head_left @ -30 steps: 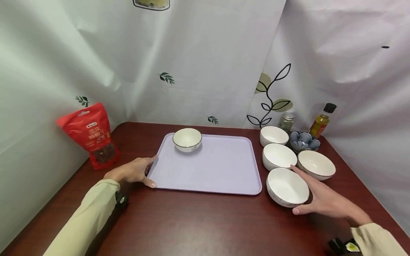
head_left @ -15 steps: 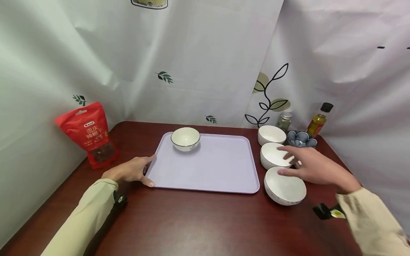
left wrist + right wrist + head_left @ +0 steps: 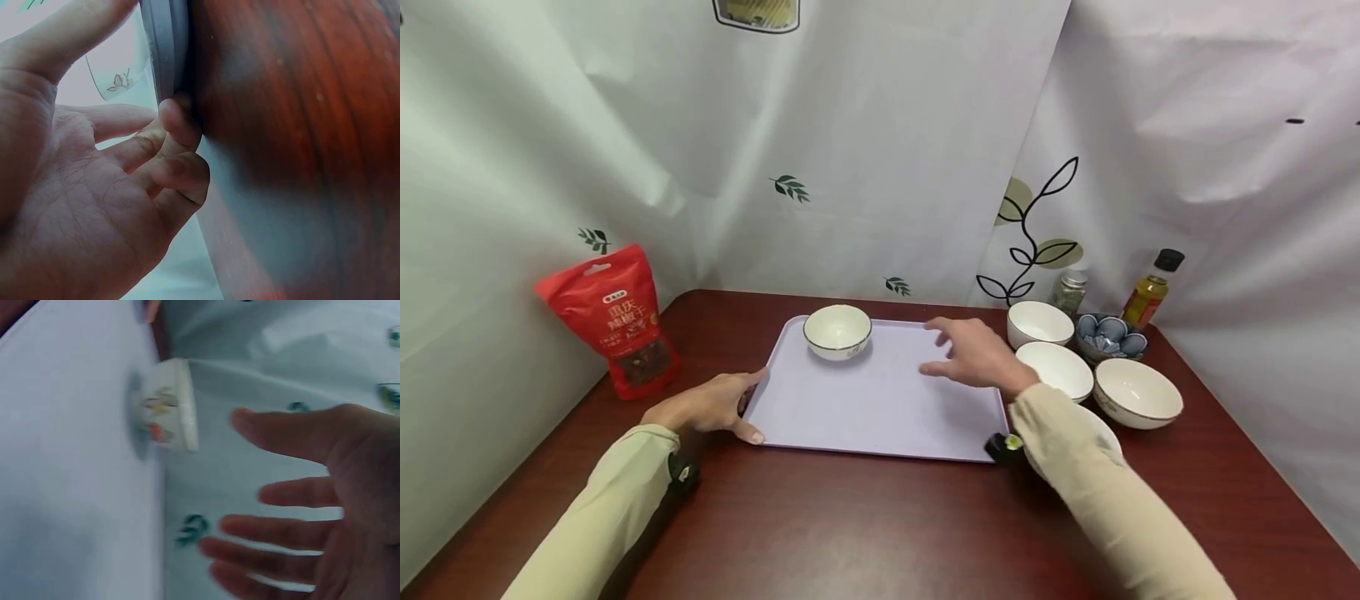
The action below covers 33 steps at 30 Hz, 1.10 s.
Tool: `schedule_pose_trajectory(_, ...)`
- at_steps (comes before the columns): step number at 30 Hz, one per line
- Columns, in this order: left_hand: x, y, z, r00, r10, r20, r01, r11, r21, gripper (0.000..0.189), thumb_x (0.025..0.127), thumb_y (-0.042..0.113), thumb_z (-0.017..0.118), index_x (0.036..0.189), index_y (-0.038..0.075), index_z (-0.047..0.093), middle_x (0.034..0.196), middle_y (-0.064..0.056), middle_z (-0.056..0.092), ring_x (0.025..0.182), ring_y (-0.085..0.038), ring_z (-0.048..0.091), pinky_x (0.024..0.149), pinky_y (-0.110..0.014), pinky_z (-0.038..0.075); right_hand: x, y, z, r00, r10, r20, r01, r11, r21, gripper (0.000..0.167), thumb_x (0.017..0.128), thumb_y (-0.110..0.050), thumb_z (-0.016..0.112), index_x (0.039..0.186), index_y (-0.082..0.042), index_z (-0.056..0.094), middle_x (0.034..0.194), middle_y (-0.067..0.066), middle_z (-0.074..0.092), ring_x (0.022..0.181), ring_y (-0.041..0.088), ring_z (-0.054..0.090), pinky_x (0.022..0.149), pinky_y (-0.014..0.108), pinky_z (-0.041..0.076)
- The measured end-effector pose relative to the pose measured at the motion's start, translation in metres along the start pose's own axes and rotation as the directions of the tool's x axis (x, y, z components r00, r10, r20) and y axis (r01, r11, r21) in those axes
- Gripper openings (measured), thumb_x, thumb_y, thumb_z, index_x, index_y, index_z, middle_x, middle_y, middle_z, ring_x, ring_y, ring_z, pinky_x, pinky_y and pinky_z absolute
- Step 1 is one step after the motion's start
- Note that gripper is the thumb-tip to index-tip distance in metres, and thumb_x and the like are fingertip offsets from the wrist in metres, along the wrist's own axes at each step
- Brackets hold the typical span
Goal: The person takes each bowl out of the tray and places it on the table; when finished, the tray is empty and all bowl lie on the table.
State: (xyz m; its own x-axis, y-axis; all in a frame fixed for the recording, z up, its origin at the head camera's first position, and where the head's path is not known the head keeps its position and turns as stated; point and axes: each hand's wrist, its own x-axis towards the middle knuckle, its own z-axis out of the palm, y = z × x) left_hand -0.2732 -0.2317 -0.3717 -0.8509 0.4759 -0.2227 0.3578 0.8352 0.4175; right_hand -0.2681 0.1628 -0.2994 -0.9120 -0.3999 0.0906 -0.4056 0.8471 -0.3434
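Note:
A pale lilac tray [image 3: 857,408] lies on the table, with a white dark-rimmed bowl [image 3: 838,333] near its back left corner. At the tray's left edge my left hand [image 3: 709,402] holds on, thumb at the near corner. The left wrist view shows its fingers [image 3: 181,172] curled against the tray's rim [image 3: 164,50]. My right hand [image 3: 973,354] hovers over the tray's right half, holding nothing. In the right wrist view its fingers [image 3: 281,531] are spread and apart from the bowl [image 3: 165,406], whose side bears a flower pattern.
Several white bowls [image 3: 1138,392] stand right of the tray; my right sleeve partly covers the nearest. Behind them are a blue patterned bowl [image 3: 1108,335], a spice jar [image 3: 1069,292] and an oil bottle [image 3: 1150,292]. A red pouch [image 3: 613,321] stands at left by the cloth wall.
My right hand has left the nearest white bowl on the right and moved left over the tray. The left hand has stayed at the tray's edge.

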Motion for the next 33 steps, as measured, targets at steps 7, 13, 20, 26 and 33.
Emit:
schedule_pose_trajectory(7,-0.002,0.000,0.001,1.000,0.002,-0.005,-0.002,1.000,0.001,0.122,0.066,0.044,0.090,0.152,-0.014,0.025,0.148,-0.036,0.044,0.128,-0.045,0.054,0.108,-0.059,0.043,0.056,-0.014,0.056,0.988,0.069,-0.137,-0.032,0.965,0.260,0.075,0.081,-0.032,0.084,0.142,-0.004,0.053,0.132,0.020,0.065,0.112,0.033,0.069,0.095,0.043,0.056)
schedule_pose_trajectory(13,-0.005,-0.001,0.003,1.000,0.010,-0.012,-0.010,1.000,-0.028,0.122,0.066,0.042,0.091,0.152,-0.015,0.025,0.145,-0.036,0.047,0.119,-0.039,0.059,0.105,-0.056,0.047,0.086,-0.025,0.089,0.992,0.121,-0.036,-0.092,0.888,0.450,0.094,0.077,-0.029,0.088,0.153,-0.005,0.037,0.148,0.017,0.052,0.134,0.031,0.054,0.109,0.044,0.047)
schedule_pose_trajectory(20,-0.001,0.002,0.000,1.000,0.017,-0.017,-0.018,1.000,-0.024,0.120,0.067,0.039,0.091,0.151,-0.015,0.026,0.145,-0.036,0.046,0.120,-0.041,0.060,0.105,-0.056,0.047,0.108,-0.037,0.099,0.988,0.150,-0.029,-0.116,0.861,0.495,0.109,0.070,-0.026,0.093,0.156,-0.003,0.029,0.156,0.017,0.044,0.144,0.031,0.043,0.120,0.045,0.035)
schedule_pose_trajectory(26,-0.001,0.001,-0.001,1.000,0.019,-0.010,-0.020,0.999,-0.031,0.120,0.067,0.039,0.091,0.152,-0.015,0.025,0.147,-0.037,0.044,0.123,-0.043,0.059,0.105,-0.057,0.046,0.125,-0.049,0.110,0.979,0.196,-0.051,-0.150,0.872,0.466,0.120,0.069,-0.033,0.092,0.158,0.000,0.019,0.152,0.023,0.041,0.141,0.033,0.044,0.118,0.044,0.038)
schedule_pose_trajectory(33,-0.003,0.000,0.000,0.999,0.033,-0.023,-0.034,0.999,-0.020,0.120,0.066,0.041,0.092,0.151,-0.016,0.027,0.142,-0.035,0.050,0.114,-0.037,0.062,0.102,-0.055,0.049,0.127,-0.056,0.118,0.968,0.235,-0.090,-0.151,0.827,0.542,0.117,0.065,-0.034,0.094,0.156,-0.002,0.027,0.146,0.020,0.043,0.134,0.031,0.045,0.114,0.045,0.042)
